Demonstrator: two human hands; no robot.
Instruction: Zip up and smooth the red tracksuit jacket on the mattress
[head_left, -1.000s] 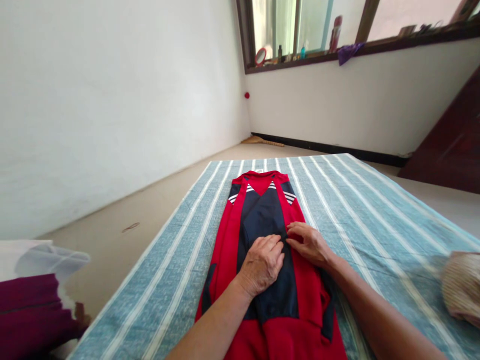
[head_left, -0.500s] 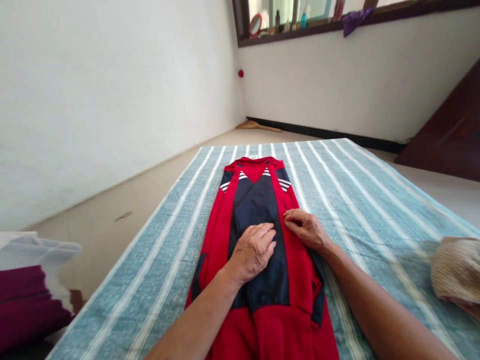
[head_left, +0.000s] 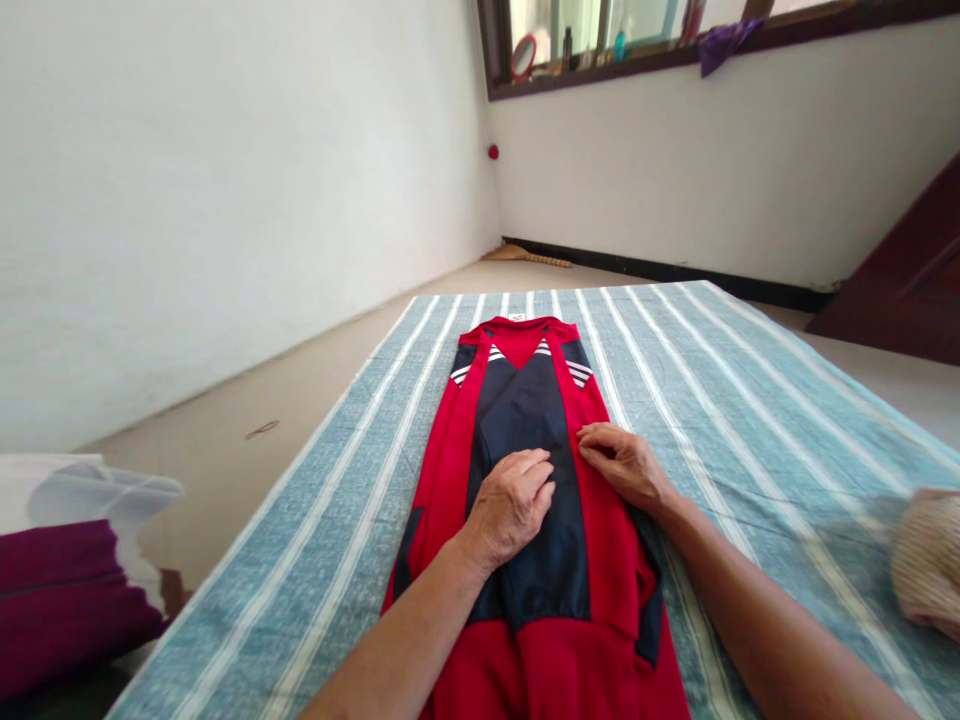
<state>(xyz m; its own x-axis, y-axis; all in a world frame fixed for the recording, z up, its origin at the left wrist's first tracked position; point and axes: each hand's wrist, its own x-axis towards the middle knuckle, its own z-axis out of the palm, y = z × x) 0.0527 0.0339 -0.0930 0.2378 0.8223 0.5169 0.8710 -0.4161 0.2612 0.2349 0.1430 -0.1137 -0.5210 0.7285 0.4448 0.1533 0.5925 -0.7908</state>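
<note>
A red and navy jacket (head_left: 523, 410) with white stripes near its shoulders lies folded lengthwise, collar toward the far end. Its navy sleeve panels run down the middle and its lower part extends toward me. My left hand (head_left: 514, 500) rests palm down on the navy cloth, fingers stretched forward and lying flat. At the jacket's right side, my right hand (head_left: 626, 467) has its thumb and fingertips closed together at the red cloth. Beneath the jacket spreads a blue cover (head_left: 360, 480) with white stripes.
A beige knitted item (head_left: 928, 560) sits at the right edge. Purple cloth (head_left: 67, 600) and white translucent material (head_left: 112, 490) are at lower left. A broom (head_left: 529, 256) lies on the floor by the far corner. Walls stand left and ahead; a window sill holds a mirror (head_left: 523, 57).
The view has shifted slightly, so everything appears a little further right. Both hands stay in nearly the same places on the jacket.
</note>
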